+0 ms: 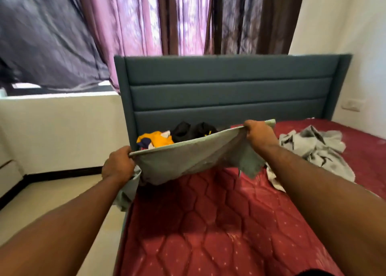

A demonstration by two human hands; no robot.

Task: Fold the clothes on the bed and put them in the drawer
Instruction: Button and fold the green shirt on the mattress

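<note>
Both hands, left hand (118,163) and right hand (259,132), pinch the grey garment (188,158) taut above the bed (219,223), likely squaring it to fold.

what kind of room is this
Most likely a bedroom: a red quilted mattress against a blue-grey padded headboard, purple patterned curtains behind it, and loose clothes such as a crumpled grey garment on the bed.

Behind the bed stands a padded blue-grey headboard (227,92) with three stitched panels. Purple and brown curtains (171,19) hang behind it, and a dark sheet (48,37) drapes across the window at the left. A white wall socket (351,105) sits on the right wall, beside the headboard's right edge.
</note>
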